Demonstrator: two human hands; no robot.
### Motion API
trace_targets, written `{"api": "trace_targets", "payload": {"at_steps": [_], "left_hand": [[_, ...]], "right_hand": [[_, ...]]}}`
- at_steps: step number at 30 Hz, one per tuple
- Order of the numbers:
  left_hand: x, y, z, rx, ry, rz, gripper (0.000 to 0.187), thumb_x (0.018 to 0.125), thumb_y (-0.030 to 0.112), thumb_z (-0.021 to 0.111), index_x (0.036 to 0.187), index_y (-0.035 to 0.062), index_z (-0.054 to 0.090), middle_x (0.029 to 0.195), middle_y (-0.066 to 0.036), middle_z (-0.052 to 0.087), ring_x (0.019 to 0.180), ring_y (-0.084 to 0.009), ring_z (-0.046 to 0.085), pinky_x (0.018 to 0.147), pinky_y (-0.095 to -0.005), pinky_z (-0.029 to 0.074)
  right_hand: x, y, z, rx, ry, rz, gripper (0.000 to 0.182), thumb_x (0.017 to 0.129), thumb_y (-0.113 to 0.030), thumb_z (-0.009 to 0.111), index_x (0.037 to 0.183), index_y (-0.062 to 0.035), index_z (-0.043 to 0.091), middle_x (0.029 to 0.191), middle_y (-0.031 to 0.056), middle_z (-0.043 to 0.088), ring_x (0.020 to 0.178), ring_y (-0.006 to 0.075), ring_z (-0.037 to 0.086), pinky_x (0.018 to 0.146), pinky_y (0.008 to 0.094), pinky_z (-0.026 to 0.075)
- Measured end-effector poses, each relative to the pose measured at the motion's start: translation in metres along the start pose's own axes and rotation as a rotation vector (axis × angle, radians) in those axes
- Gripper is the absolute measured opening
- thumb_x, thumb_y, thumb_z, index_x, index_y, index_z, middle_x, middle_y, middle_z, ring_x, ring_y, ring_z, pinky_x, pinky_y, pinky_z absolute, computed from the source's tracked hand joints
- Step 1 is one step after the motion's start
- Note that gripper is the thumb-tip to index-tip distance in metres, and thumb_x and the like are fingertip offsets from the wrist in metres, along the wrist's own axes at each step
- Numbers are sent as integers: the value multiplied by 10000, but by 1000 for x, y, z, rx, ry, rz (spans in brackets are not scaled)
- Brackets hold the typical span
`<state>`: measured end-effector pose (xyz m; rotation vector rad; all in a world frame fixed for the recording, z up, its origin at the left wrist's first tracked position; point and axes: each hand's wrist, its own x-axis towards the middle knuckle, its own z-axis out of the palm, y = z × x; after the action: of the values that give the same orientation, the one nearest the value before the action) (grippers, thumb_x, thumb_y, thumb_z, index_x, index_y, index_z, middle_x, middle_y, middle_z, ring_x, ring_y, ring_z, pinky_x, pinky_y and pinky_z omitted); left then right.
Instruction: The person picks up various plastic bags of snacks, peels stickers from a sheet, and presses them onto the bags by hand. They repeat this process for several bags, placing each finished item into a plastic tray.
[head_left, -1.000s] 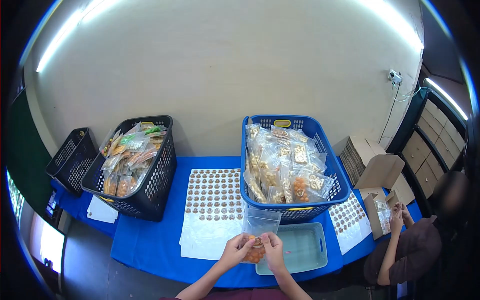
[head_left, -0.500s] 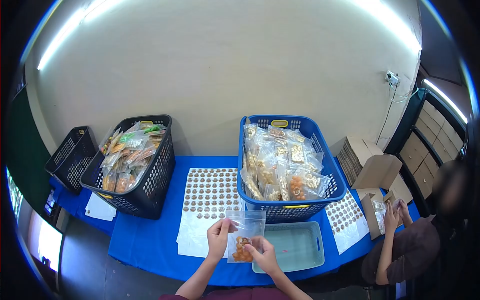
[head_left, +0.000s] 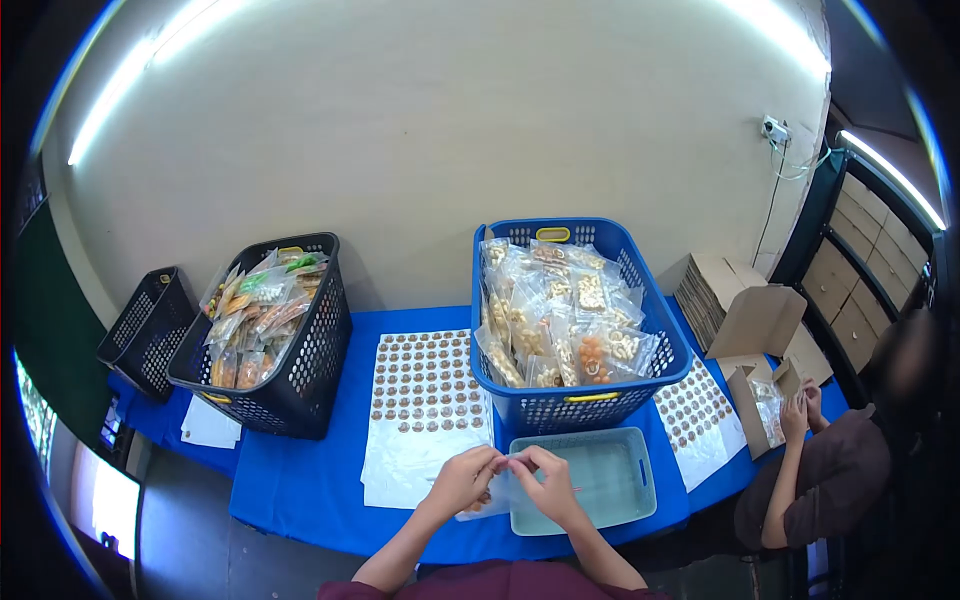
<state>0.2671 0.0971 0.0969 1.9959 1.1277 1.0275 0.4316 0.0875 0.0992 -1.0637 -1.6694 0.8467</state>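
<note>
My left hand (head_left: 463, 482) and my right hand (head_left: 543, 480) meet above the table's front part, thumbs and fingers pinched together at the top edge of a clear plastic zip bag (head_left: 484, 510). The bag hangs below them, mostly hidden behind my left hand, with some round orange-brown pieces showing in it. Just behind my left hand lies a sheet of round brown stickers (head_left: 415, 445), its lower rows bare. Under and beside my right hand stands a shallow pale green tray (head_left: 632, 510) with a small reddish strip inside.
A blue basket (head_left: 530, 408) full of snack bags stands behind the tray. Left are a black basket (head_left: 300, 395) of mixed packets and another black basket (head_left: 150, 330). At right lie a second sticker sheet (head_left: 695, 410) and cardboard boxes (head_left: 760, 320); a co-worker's hands (head_left: 800, 410) hold something there.
My hands have come together at the bag's top; my right hand has moved up from the bag's lower front. The bag has tilted away from upright view. The camera view has shifted slightly.
</note>
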Motion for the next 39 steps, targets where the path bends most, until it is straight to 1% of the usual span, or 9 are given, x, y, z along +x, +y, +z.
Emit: {"api": "trace_targets", "payload": {"at_steps": [2,15,21,24,28,29,32,35,39], "left_hand": [[1,14,-5,63,39,-122,130,818,132,552,760,20,583,670,-90,556,557,-223,543,529,-300,433],[28,1,-66,319,584,179,223,803,121,576,610,17,530,523,-78,473,442,-205,456,430,-300,336],[38,-27,-86,-52,742,17,281,850,121,522,607,-12,479,500,-18,421,476,-53,369,427,-259,298],[39,-31,-107,-92,651,-86,278,854,118,508,621,-32,499,509,9,441,501,-40,371,441,-236,308],[39,-35,-75,-147,258,-189,246,842,157,533,672,-17,570,555,3,505,538,-41,439,471,-217,357],[40,-42,-63,-244,158,-163,249,845,173,536,679,-9,572,554,11,499,532,-41,436,468,-221,358],[44,-31,-49,-366,-164,-255,276,876,230,495,759,-9,570,635,-6,529,593,-45,451,518,-216,378],[43,-20,-45,-354,-214,-347,277,889,253,468,892,-2,577,799,-41,577,734,-79,517,635,-230,430],[40,-13,-55,-401,-165,-77,280,903,230,441,1047,25,566,1019,-69,578,975,-159,535,852,-292,413]], "right_hand": [[0,-4,10,38,65,-4,109,769,-79,601,769,23,563,652,93,554,589,146,522,562,262,417],[30,-28,35,180,-30,2,113,753,-75,617,728,12,549,662,36,571,617,78,496,591,225,416],[34,-13,27,152,-139,42,92,753,-65,620,744,12,570,674,39,577,630,86,525,594,217,422],[32,2,22,122,7,-88,73,754,-57,623,763,5,584,690,54,585,612,97,535,572,213,422],[38,-31,9,-196,20,-381,200,702,-55,636,902,-58,626,1016,80,560,924,226,502,805,329,382],[37,-37,7,-247,-78,-349,277,675,-77,641,949,-117,633,1136,57,507,1051,249,411,892,377,277],[34,-34,10,-385,-138,-488,276,653,-103,654,923,-160,643,1134,24,516,1058,224,401,877,374,246],[32,-30,5,-409,-55,-533,185,654,-116,676,831,-154,642,972,-47,585,954,163,463,819,347,238],[32,-20,-6,-347,-5,-466,97,684,-115,678,757,-121,614,793,-42,586,779,138,517,764,328,284]]}}
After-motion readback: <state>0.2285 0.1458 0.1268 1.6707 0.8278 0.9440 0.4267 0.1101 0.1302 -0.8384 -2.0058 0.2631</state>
